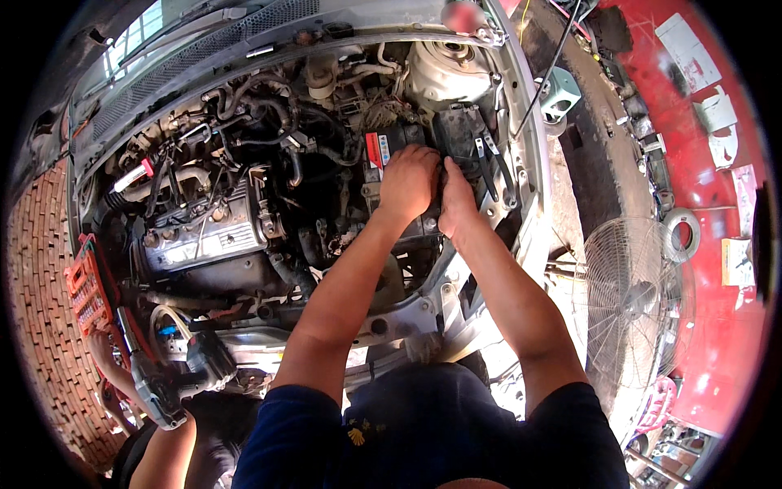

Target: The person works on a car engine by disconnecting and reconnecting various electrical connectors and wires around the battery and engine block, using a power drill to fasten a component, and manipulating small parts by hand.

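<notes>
The battery (400, 137) is partly covered by the half-curled left hand (411, 181); the right hand (458, 196) is set alongside; any grip cannot be told. By a slip, the long-handled tool (486, 173) right of the hands could be knocked loose.

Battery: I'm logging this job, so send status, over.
Left hand over battery, right hand at its right edge; grips hidden. Battery top partly covered by hands. Black-handled tool lies right of right hand.
</notes>
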`<control>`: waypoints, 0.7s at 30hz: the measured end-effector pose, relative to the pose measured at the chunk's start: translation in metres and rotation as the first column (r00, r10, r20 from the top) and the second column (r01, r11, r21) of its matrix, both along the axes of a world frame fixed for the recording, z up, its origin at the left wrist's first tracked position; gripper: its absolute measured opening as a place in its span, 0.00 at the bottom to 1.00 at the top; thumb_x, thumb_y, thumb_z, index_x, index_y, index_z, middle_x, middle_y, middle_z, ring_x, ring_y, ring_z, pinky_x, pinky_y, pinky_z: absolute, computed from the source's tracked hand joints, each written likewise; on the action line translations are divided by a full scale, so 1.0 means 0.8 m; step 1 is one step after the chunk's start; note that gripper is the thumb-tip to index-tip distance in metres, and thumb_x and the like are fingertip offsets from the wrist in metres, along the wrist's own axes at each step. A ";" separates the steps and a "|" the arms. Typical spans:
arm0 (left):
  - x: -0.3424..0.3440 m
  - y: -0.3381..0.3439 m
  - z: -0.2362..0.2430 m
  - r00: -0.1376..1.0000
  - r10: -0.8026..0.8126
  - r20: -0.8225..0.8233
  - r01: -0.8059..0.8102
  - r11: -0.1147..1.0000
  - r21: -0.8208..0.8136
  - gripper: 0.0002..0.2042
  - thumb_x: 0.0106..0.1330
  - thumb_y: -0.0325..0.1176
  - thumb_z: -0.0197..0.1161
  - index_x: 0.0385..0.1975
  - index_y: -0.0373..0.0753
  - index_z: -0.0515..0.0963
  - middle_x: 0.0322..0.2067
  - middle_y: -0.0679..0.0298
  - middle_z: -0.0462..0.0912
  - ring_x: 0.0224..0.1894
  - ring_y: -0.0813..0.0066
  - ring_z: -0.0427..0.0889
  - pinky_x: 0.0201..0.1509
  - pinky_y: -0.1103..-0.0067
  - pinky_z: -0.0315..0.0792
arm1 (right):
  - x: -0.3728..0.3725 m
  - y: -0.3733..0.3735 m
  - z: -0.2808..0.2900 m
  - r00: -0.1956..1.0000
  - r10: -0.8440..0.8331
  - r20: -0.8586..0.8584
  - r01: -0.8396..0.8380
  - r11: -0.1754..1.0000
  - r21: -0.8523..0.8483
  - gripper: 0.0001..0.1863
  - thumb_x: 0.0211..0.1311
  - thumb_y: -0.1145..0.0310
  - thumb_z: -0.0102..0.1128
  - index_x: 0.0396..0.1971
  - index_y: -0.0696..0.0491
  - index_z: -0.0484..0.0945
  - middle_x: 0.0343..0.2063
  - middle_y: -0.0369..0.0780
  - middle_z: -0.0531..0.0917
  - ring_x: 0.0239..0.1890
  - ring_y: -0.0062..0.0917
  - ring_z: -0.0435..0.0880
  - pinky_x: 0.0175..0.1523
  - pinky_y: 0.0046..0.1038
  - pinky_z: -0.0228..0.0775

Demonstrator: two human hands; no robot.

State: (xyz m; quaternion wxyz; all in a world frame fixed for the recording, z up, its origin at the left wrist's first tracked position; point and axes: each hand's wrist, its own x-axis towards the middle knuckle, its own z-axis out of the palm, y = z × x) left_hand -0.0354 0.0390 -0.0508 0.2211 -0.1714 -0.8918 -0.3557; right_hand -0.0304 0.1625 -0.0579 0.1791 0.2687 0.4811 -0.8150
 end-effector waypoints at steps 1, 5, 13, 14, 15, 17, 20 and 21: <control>-0.002 -0.002 -0.002 0.999 -0.015 0.030 0.014 0.999 0.040 0.12 0.61 0.31 0.66 0.42 0.36 0.85 0.49 0.56 0.88 0.55 0.49 0.82 0.56 0.58 0.77 | 0.003 -0.002 0.009 1.000 0.008 -0.023 -0.007 0.999 0.049 0.31 0.77 0.44 0.57 0.67 0.51 0.77 0.67 0.40 0.80 0.67 0.30 0.76 0.72 0.35 0.63; 0.000 -0.017 -0.003 0.993 -0.063 0.101 0.048 0.988 0.146 0.15 0.57 0.31 0.68 0.45 0.35 0.86 0.51 0.53 0.87 0.56 0.46 0.82 0.59 0.58 0.77 | 0.032 0.012 0.046 0.987 0.148 -0.062 -0.129 0.964 0.233 0.29 0.76 0.49 0.61 0.67 0.54 0.77 0.66 0.43 0.80 0.67 0.31 0.77 0.72 0.35 0.65; 0.009 -0.034 0.005 0.986 -0.100 0.134 0.091 0.993 0.070 0.22 0.55 0.37 0.78 0.51 0.38 0.85 0.58 0.52 0.80 0.63 0.47 0.77 0.67 0.59 0.73 | -0.015 0.041 0.179 0.340 0.934 0.108 -0.074 -0.088 0.993 0.14 0.70 0.64 0.63 0.50 0.53 0.87 0.47 0.48 0.89 0.54 0.47 0.86 0.62 0.45 0.75; 0.007 -0.030 0.002 0.992 -0.092 0.086 0.091 0.996 0.017 0.22 0.55 0.37 0.79 0.50 0.38 0.86 0.57 0.51 0.80 0.62 0.47 0.77 0.66 0.59 0.73 | -0.033 0.045 0.174 0.262 0.946 0.189 0.014 -0.200 0.980 0.14 0.69 0.64 0.63 0.49 0.52 0.86 0.45 0.47 0.89 0.53 0.47 0.86 0.61 0.45 0.76; 0.007 -0.032 -0.001 0.997 -0.074 0.037 0.076 0.996 -0.038 0.22 0.55 0.37 0.79 0.50 0.39 0.86 0.57 0.51 0.80 0.60 0.47 0.77 0.65 0.59 0.73 | -0.052 0.044 0.164 0.177 0.945 0.274 0.112 -0.296 0.948 0.14 0.67 0.65 0.63 0.49 0.52 0.86 0.43 0.46 0.90 0.53 0.46 0.87 0.60 0.45 0.76; 0.005 -0.031 0.002 0.994 -0.099 0.038 0.101 0.993 -0.058 0.20 0.56 0.38 0.80 0.48 0.41 0.87 0.51 0.50 0.83 0.56 0.46 0.80 0.61 0.58 0.74 | -0.071 0.040 0.144 0.183 0.896 0.404 0.131 -0.429 0.893 0.13 0.64 0.65 0.64 0.46 0.52 0.87 0.42 0.46 0.90 0.52 0.45 0.87 0.59 0.45 0.77; 0.005 -0.035 -0.008 0.996 -0.091 0.015 0.091 0.996 0.000 0.17 0.54 0.39 0.79 0.43 0.41 0.89 0.43 0.55 0.85 0.49 0.50 0.83 0.57 0.58 0.76 | -0.096 0.030 0.114 0.174 0.828 0.534 0.177 -0.559 0.810 0.12 0.60 0.64 0.66 0.40 0.53 0.88 0.40 0.46 0.90 0.50 0.45 0.88 0.56 0.46 0.80; 0.007 -0.040 -0.014 0.997 -0.077 -0.033 0.076 0.997 -0.027 0.17 0.55 0.39 0.79 0.43 0.42 0.89 0.43 0.54 0.86 0.48 0.50 0.83 0.57 0.59 0.76 | -0.098 0.022 0.105 0.156 0.820 0.550 0.214 -0.572 0.792 0.12 0.58 0.64 0.66 0.38 0.53 0.89 0.39 0.46 0.90 0.49 0.45 0.89 0.55 0.46 0.81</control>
